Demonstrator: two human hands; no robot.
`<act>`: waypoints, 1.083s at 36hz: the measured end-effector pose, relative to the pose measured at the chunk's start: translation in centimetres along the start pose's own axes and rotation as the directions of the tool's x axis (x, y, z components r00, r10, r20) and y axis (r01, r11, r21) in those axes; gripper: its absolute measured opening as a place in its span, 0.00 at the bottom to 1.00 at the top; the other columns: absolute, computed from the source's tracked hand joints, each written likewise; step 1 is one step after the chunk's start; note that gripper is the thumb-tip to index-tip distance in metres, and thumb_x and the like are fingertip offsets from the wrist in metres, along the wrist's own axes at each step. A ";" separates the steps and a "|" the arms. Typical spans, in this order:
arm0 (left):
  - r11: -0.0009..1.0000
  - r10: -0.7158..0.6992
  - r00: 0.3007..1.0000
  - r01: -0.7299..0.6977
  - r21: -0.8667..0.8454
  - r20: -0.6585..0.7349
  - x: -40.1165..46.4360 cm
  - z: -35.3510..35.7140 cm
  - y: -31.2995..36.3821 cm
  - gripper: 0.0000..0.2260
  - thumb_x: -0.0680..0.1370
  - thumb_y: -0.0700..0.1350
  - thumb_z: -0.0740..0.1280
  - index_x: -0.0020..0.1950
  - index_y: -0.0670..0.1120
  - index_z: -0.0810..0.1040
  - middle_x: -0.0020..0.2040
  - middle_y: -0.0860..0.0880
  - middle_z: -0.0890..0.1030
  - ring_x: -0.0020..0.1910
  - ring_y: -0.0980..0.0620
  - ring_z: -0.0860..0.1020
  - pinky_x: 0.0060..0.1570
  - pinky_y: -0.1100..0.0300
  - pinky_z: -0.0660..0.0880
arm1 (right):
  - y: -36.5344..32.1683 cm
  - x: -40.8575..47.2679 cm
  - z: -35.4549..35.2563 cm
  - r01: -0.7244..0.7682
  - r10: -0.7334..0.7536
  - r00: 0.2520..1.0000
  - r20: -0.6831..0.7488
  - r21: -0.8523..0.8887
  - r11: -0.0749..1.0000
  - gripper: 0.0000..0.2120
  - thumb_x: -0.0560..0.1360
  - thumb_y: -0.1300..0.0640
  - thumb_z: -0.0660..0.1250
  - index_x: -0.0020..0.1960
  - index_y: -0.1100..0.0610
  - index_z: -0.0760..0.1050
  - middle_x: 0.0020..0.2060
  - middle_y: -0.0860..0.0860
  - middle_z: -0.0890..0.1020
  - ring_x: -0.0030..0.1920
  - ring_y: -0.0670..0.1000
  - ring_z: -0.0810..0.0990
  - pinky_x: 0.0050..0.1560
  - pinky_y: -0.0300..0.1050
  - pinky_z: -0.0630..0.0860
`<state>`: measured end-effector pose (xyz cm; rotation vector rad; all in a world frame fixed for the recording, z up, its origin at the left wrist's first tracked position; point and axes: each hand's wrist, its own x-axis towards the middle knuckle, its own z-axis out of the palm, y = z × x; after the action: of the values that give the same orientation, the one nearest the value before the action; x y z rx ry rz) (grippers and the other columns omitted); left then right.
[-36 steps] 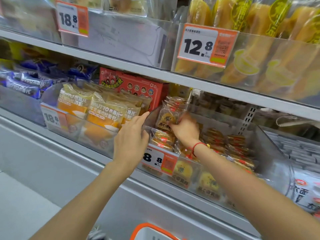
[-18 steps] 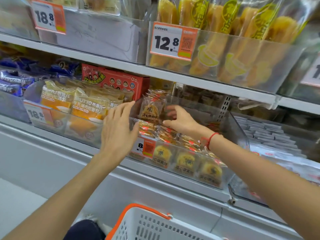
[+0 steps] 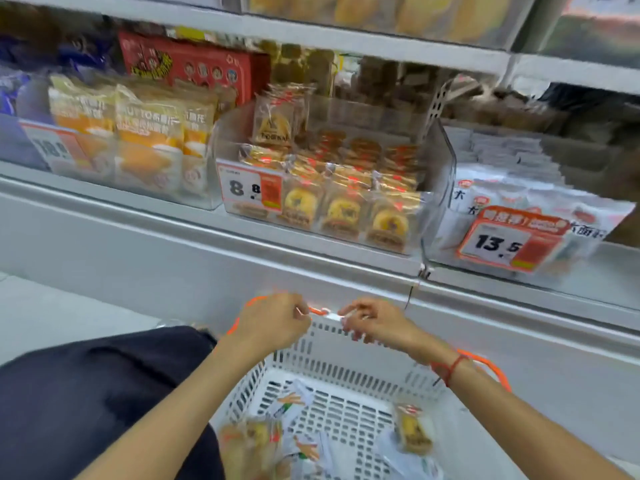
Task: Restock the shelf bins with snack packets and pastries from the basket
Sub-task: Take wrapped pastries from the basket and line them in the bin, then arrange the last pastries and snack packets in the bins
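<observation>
The white basket (image 3: 349, 344) with orange handles stands on the floor below the shelf. Inside it lie a yellow pastry packet (image 3: 414, 432), a blurred pile of pastry packets (image 3: 252, 443) and white snack packets (image 3: 294, 403). My left hand (image 3: 273, 327) and my right hand (image 3: 379, 323) hover side by side over the basket's far rim, fingers loosely bent, nothing in them. Above, the clear pastry bin (image 3: 438, 161) with the 8.8 tag holds rows of round pastries (image 3: 343, 209), and one packet (image 3: 273, 123) stands upright at its back left.
Left of the pastry bin, another bin holds orange bread packets (image 3: 149, 123), with a red box (image 3: 194, 65) behind. To the right is a bin of white packets (image 3: 512, 195) tagged 13.5. My dark-clothed knee (image 3: 86, 393) is beside the basket. A grey cabinet front (image 3: 173, 258) runs below the shelf.
Both hands have left the pastry bin and come down to the basket's rim. The view has tilted down, and the upright packet stays standing in the bin.
</observation>
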<state>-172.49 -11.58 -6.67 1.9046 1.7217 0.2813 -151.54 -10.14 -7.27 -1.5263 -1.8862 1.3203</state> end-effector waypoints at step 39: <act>0.946 -0.237 0.771 0.321 -0.038 0.591 3.0 18.9 -8.5 0.29 0.79 0.43 0.67 0.77 0.42 0.58 0.78 0.43 0.57 0.74 0.44 0.62 0.67 0.55 0.65 | 16.8 1.7 9.4 -0.263 0.357 0.900 0.250 -0.342 0.902 0.22 0.74 0.50 0.71 0.28 0.60 0.70 0.28 0.57 0.67 0.30 0.50 0.63 0.35 0.46 0.64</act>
<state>-169.73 -13.34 -27.38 1.3990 1.4772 -0.2752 -150.01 -13.05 -26.32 -1.9428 -2.1829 1.5398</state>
